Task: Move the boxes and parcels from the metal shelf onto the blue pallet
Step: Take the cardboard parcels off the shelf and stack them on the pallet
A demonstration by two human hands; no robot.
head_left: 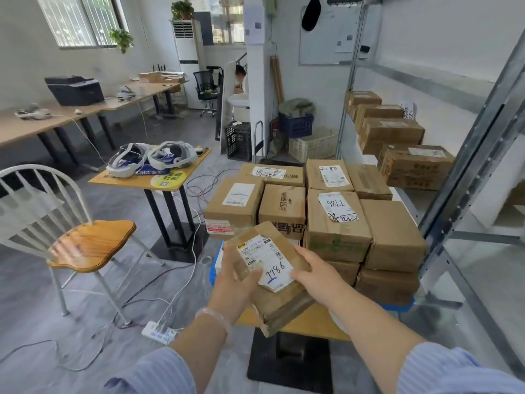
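Observation:
I hold a flat brown parcel [272,277] with a white label marked 7786 in front of my chest. My left hand [237,282] grips its left edge, thumb on top. My right hand [318,275] grips its right edge. Just beyond it, several cardboard boxes [335,220] are stacked two layers high on the blue pallet [397,305], whose edge shows at the lower right of the stack. The metal shelf [483,155] stands at the right, with several boxes [414,166] in a row on its white board.
A small wooden table [309,322] sits under the parcel, below the pallet stack. A white chair with a wooden seat [91,243] stands at the left, and a table with headsets [153,172] behind it. Cables and a power strip [159,332] lie on the floor. A person sits far back.

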